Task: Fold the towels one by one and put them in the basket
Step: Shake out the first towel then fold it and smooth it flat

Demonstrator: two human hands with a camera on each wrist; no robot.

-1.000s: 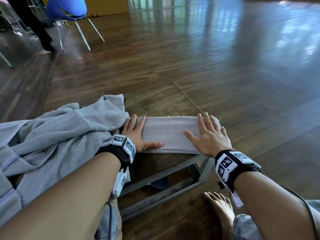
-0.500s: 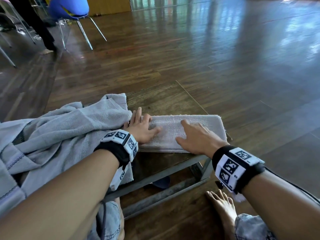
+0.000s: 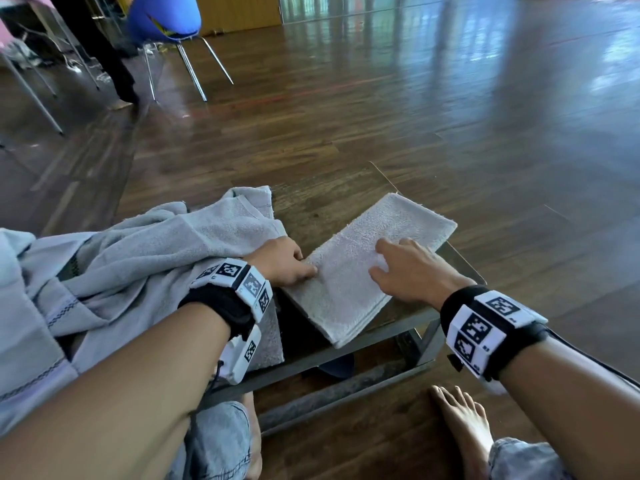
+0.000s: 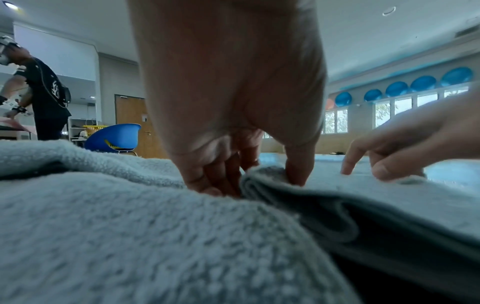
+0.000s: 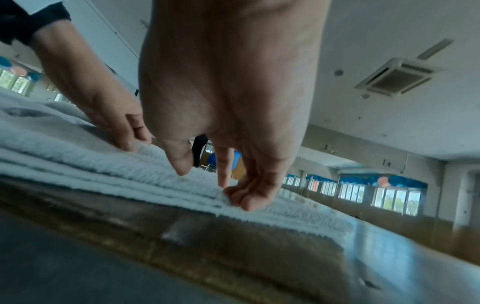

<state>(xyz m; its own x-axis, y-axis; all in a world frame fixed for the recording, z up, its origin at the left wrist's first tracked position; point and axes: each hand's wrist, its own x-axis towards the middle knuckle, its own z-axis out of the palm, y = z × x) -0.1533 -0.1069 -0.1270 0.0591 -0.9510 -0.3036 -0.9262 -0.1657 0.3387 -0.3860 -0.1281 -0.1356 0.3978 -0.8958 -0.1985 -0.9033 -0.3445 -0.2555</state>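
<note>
A grey towel [image 3: 346,292], folded into a long strip, lies slantwise on a low wooden table [image 3: 329,209]. My left hand [image 3: 304,268] pinches its near-left end; in the left wrist view my left hand [image 4: 257,183] has the thumb on top of the layered towel edge [image 4: 363,205] and the fingers against it. My right hand [image 3: 379,259] sits on the strip's middle. In the right wrist view my right hand [image 5: 215,185] has its fingertips pressing down on the towel [image 5: 103,160]. No basket shows in any view.
A heap of unfolded grey towels [image 3: 121,271] covers the table's left side and my lap. The table's metal frame [image 3: 346,386] and my bare foot [image 3: 464,424] are below. A blue chair [image 3: 166,19] and a standing person's legs [image 3: 100,53] are far left on the wooden floor.
The folded strip has swung from lying crosswise to slanting away to the right. My left hand went from flat to pinching the end. My right hand slid from the right end to the middle.
</note>
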